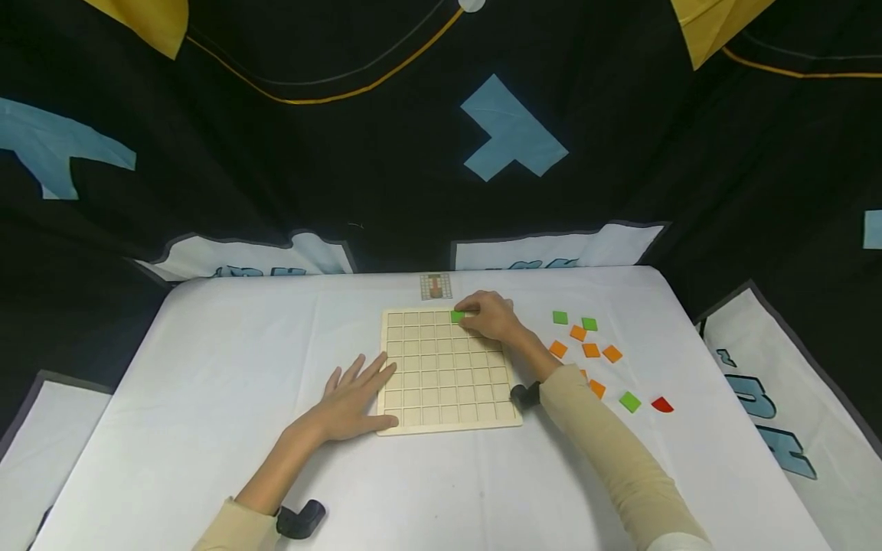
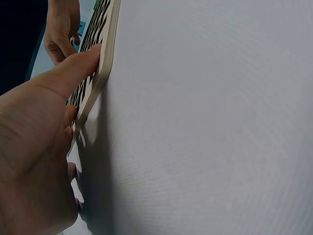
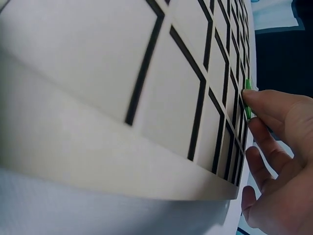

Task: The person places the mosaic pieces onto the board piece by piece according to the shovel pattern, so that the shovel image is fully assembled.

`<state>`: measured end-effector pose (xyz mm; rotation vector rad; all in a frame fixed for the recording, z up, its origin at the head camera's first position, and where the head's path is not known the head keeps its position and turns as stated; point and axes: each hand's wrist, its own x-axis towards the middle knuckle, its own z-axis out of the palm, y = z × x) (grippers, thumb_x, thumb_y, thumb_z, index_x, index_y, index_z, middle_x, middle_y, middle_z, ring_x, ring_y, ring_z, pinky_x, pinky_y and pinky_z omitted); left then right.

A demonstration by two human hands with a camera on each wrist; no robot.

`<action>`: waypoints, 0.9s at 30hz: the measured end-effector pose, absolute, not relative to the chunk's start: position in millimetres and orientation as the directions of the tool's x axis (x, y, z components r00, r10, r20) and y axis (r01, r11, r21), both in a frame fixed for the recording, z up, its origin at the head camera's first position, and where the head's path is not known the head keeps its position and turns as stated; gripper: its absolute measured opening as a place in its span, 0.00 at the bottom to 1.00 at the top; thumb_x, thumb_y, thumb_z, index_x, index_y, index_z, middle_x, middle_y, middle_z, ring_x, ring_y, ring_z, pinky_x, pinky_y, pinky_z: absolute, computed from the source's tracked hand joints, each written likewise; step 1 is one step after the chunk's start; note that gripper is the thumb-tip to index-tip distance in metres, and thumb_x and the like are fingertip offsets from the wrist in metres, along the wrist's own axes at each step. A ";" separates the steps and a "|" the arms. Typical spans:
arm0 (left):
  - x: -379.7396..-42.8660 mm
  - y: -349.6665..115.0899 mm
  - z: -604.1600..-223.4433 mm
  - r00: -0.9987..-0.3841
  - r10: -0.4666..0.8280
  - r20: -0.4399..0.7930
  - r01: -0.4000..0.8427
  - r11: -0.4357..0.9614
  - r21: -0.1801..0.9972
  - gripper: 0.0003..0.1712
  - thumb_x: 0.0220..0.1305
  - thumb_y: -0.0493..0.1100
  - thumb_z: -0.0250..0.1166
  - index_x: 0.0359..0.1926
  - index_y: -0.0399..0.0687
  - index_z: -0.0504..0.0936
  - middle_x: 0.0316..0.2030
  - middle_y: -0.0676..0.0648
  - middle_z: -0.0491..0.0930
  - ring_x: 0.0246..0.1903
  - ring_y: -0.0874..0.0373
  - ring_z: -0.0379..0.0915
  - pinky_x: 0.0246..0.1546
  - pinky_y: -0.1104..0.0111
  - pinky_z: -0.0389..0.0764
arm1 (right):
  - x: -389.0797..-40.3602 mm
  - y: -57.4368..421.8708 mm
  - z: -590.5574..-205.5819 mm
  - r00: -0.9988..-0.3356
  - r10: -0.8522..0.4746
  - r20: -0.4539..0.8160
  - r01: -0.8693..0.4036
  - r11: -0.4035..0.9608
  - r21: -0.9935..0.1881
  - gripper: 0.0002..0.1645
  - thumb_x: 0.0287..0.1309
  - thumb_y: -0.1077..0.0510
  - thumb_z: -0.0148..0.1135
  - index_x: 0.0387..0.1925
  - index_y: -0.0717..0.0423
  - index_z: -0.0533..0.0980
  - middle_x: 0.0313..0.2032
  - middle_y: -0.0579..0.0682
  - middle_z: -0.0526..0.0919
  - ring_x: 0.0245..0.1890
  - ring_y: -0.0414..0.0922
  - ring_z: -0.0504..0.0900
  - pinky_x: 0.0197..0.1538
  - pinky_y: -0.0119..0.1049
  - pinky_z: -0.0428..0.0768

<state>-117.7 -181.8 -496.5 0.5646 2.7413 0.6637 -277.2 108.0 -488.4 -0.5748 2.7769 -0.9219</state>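
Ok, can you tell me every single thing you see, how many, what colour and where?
board: 1, pale, middle of the table
green squares: 4, green, three right of the board, one at its far edge
orange squares: 6 showing, orange, right of the board, one partly hidden
red piece: 1, red, far right of the board
card: 1, patterned, beyond the board
table: 1, white, under the board
curtain: black with coloured patches, behind the table
wrist cameras: 2, black, one lower left, one by the board's right edge
sleeves: 2, beige, lower left and lower right
left hand: 1, bare, on the board's left edge
right hand: 1, bare, pinching one of the green squares
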 end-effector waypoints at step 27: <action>-118.3 -179.4 -494.1 -0.886 0.421 -0.194 0.296 0.835 0.463 0.53 0.61 0.66 0.65 0.77 0.45 0.58 0.77 0.40 0.47 0.75 0.34 0.33 0.66 0.33 0.35 | -256.0 240.7 -476.7 -0.988 -0.123 -0.091 -0.039 0.777 -0.628 0.21 0.62 0.60 0.66 0.57 0.58 0.80 0.65 0.61 0.72 0.65 0.60 0.67 0.66 0.63 0.62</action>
